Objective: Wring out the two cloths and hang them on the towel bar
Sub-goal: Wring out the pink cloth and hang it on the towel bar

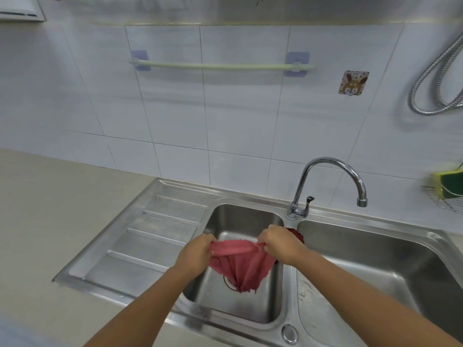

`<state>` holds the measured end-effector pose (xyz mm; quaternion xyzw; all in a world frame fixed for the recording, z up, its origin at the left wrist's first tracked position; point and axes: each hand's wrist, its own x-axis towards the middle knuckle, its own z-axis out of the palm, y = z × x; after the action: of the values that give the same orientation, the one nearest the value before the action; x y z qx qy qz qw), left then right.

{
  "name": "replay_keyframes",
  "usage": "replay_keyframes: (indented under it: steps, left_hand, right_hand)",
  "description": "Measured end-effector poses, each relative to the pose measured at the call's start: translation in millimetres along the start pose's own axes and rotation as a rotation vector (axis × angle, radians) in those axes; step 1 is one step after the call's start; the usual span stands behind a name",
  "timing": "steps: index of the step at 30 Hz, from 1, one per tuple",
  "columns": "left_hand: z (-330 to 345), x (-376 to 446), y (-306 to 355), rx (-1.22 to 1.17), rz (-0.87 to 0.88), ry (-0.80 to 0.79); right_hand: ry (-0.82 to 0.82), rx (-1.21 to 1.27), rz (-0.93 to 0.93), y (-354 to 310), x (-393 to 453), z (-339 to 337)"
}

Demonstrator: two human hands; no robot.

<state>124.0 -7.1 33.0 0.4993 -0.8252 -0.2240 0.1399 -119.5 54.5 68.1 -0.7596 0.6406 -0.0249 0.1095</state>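
Observation:
A pink-red cloth (241, 264) hangs spread between both hands over the left sink basin (250, 311). My left hand (196, 251) grips its left top corner and my right hand (278, 242) grips its right top corner. A darker red cloth (297, 234) peeks out behind my right hand on the divider between the basins, mostly hidden. The pale green towel bar (220, 66) is fixed to the tiled wall above, with nothing on it.
A chrome tap (325, 176) arches over the divider toward the right basin (375, 266). A ribbed drainboard (140, 241) lies to the left. At the right edge, a wire rack holds a sponge (448, 184). A metal shower hose (438, 78) and a wall hook (352, 82) hang at the right.

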Motion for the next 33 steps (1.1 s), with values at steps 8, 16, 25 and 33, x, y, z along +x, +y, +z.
replay_keyframes:
  steps: [8,16,25,33]
  left_hand:
    - [-4,3,-9,0.162,0.009,0.064]
    - [-11,10,-23,0.126,0.014,-0.009]
    - [-24,33,-9,-0.196,-0.164,0.028]
    - [-67,44,3,0.353,0.381,0.362]
  right_hand:
    - [0.071,0.08,0.023,9,0,-1]
    - [0.013,0.221,0.131,29,7,-9]
    - [-0.178,0.096,0.207,30,25,-33]
    - [0.637,-0.203,0.06,39,27,-54]
